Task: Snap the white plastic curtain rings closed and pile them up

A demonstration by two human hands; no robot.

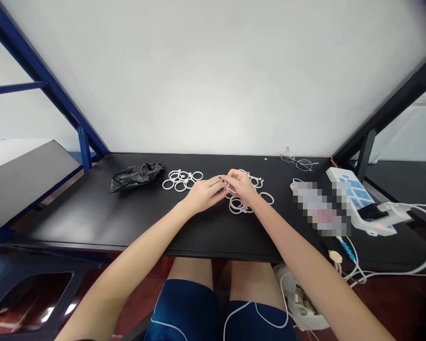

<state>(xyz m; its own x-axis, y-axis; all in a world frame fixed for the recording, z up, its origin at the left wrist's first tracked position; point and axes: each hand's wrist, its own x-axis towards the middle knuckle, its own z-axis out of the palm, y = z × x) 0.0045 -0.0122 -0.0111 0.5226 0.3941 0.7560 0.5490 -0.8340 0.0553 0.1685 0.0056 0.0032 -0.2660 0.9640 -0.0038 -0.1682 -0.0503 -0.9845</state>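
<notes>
Both my hands meet over the middle of a black table (92, 213). My left hand (203, 193) and my right hand (240, 184) are closed in a pinch on a white plastic ring (230, 190) held between them. Under and around the right hand lies a loose pile of white rings (242, 204). A second cluster of white rings (182, 180) lies flat on the table just left of my left hand.
A crumpled black plastic bag (137, 176) lies at the left. Eyeglasses (298, 162) rest near the back edge. A white power strip (358, 199) with plugs and cables sits at the right, beside a blurred object (317, 208). Blue metal frame posts (83, 147) stand at the left.
</notes>
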